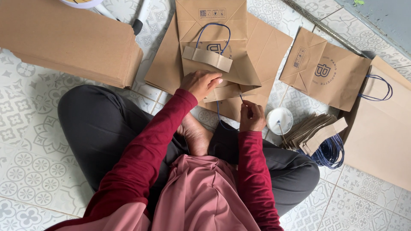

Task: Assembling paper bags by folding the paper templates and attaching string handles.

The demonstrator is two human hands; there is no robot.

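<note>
Nearest the camera, a pink garment and dark-trousered crossed legs are seen, with a bare foot (pixel 195 137) tucked between the knees on the patterned tile floor (pixel 30 171).

Just beyond the foot, a flat brown paper bag (pixel 222 64) lies on the floor atop a few more flat bags. Its lower edge is pressed down by the left hand (pixel 200 83), whose grip is spread flat on the paper rather than closed around anything. The right hand (pixel 251 116) is pinched narrowly on a thin stick or brush, its tip touching the bag's edge; what exactly the tool is cannot be told. A blue cord handle (pixel 214 32) with a paper strip (pixel 207 58) rests on the bag's upper part.

The bag is judged light, thin and easily creased; it would likely be best pinned flat with an open palm or taken by a folded edge, not by the cord.

To the right, a small white pot (pixel 279 119) stands beside a fan of paper strips with blue cords (pixel 321 139). 2 more bags lie farther right, and a stack of brown sheets (pixel 68 40) lies at upper left.
</note>
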